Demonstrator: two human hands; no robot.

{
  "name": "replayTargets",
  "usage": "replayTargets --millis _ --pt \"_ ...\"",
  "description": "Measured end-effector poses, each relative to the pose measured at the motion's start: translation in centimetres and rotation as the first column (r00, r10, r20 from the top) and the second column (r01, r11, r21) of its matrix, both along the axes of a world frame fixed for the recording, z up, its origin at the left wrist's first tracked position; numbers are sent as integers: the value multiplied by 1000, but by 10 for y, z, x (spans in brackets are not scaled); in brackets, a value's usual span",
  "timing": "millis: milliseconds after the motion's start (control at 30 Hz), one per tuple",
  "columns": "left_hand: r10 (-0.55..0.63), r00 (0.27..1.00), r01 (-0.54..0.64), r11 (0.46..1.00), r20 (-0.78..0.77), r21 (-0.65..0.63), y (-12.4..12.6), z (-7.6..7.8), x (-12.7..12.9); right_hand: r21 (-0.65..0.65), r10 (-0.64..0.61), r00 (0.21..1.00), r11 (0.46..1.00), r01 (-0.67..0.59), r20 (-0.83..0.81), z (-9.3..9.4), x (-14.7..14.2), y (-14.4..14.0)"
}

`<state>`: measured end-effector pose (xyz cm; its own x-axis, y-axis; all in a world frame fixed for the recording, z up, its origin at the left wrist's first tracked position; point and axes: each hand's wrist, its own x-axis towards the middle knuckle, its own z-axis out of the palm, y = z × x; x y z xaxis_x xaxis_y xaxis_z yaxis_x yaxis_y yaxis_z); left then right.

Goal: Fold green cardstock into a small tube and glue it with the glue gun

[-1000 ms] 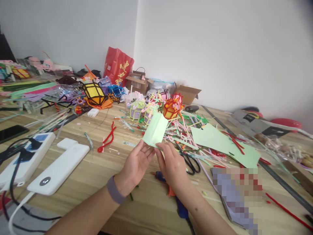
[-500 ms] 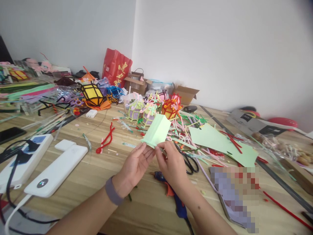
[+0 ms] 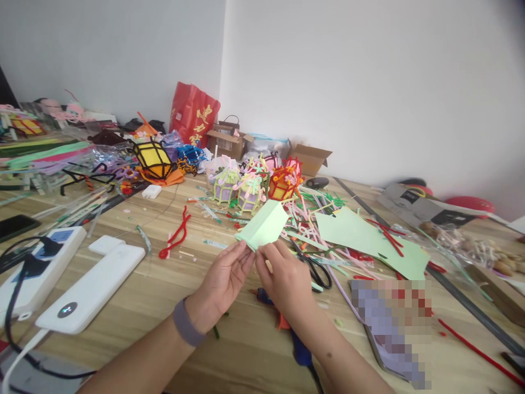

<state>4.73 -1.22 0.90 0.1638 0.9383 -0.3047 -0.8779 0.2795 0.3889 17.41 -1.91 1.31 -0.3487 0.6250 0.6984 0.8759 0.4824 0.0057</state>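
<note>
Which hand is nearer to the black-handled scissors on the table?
Right. The right hand sits just beside the scissors, while the left hand is farther off, across the folded green paper both hold.

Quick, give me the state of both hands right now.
Left hand: pinching the near edge of the folded green paper.
Right hand: closed on the same paper's near edge, fingers curled.

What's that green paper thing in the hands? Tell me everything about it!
The folded green paper is pale mint green, thin and matte like craft paper. It is creased into flat panels, so it forms a small boxy sleeve with sharp fold lines. It is held up above the wooden table, tilted away toward the right. The left hand and right hand pinch its near bottom edge with their fingertips. Nothing else touches it.
</note>
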Motion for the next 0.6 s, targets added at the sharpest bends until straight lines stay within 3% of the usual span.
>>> replayTargets --millis 233,600 --pt "-3 1000 3 1000 -27 -9 2 -1 -2 55 -21 994 998 15 105 -3 -1 0" --pt "-21 1000 20 999 -21 -42 0 3 0 10 86 995 996 -85 -60 -1 -3 0"
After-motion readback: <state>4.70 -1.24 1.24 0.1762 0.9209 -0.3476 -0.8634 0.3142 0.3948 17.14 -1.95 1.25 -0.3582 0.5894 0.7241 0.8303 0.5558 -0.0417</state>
